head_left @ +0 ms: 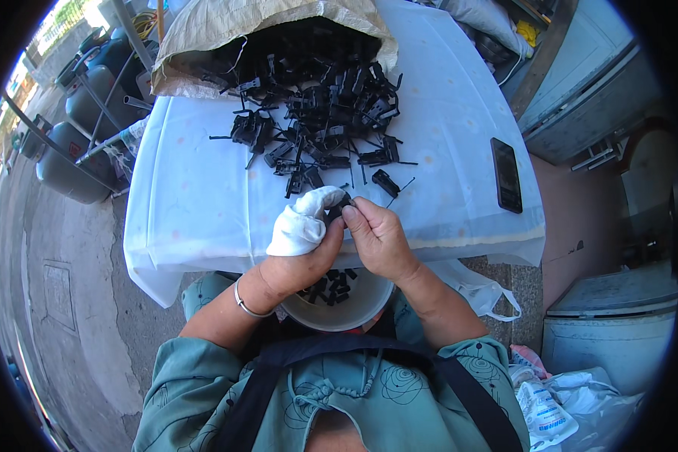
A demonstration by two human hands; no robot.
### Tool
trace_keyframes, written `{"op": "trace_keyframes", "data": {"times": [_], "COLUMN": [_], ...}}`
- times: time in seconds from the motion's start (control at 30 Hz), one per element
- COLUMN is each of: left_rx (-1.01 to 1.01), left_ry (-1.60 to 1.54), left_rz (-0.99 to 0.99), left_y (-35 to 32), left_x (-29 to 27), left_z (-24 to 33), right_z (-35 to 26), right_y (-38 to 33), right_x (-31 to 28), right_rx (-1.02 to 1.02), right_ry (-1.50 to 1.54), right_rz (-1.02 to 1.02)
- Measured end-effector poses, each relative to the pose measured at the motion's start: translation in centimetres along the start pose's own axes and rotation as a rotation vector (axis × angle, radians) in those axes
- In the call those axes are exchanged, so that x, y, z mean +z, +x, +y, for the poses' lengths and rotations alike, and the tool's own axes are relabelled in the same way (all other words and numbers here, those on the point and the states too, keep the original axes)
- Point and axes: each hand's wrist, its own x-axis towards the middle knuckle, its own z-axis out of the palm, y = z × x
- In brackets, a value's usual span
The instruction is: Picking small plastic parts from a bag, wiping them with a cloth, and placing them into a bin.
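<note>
Over the table's near edge, my left hand (pixel 306 236) has a white cloth or glove wrapped round its fingers and is closed on a small black plastic part (pixel 337 207). My right hand (pixel 380 235) pinches the same part from the right, thumb on top; much of it is hidden by my fingers. Just beyond lies a heap of similar black plastic parts (pixel 328 113) with thin stems, spilling toward me from a woven sack (pixel 196 45). One loose part (pixel 385 183) lies nearest my hands. Below them, a pale bowl (pixel 369 305) holds several short black pieces (pixel 331 288).
A white cloth (pixel 203 196) covers the table. A black phone (pixel 506 175) lies near its right edge. Grey gas cylinders (pixel 75 162) and metal poles stand at the left. Plastic bags (pixel 550 407) and a white cabinet (pixel 606 324) are on the right.
</note>
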Motion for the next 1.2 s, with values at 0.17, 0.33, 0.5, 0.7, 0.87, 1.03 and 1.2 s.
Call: {"op": "trace_keyframes", "data": {"times": [0.17,0.33,0.5,0.7,0.87,1.03,1.2], "left_rx": [-0.194,-0.321,-0.373,-0.262,-0.303,-0.196,-0.140], "left_ry": [-0.399,-0.544,-0.328,-0.428,-0.368,-0.302,-0.194], "left_rz": [-0.036,-0.035,-0.184,-0.310,-0.282,-0.189,-0.127], "left_y": [0.2,0.4,0.8,0.5,0.6,0.4,-0.4], "left_x": [-0.5,-1.2,-1.5,-0.4,-0.4,0.6,0.7], "left_z": [-0.7,-1.6,-0.4,-1.2,-1.2,-1.1,-0.7], "right_z": [-1.5,0.0,-0.2,-0.6,-0.6,-0.9,-0.6], "right_y": [0.5,0.3,0.6,0.3,0.3,0.3,0.0], "right_x": [-1.6,-2.6,-2.6,-2.2,-2.7,-2.2,-0.7], "right_rx": [0.008,0.040,-0.239,0.055,0.006,-0.013,-0.122], "right_ry": [-0.038,-0.173,-0.175,-0.098,-0.024,-0.185,-0.251], "right_rz": [-0.047,-0.171,-0.027,-0.057,-0.144,-0.158,-0.037]}}
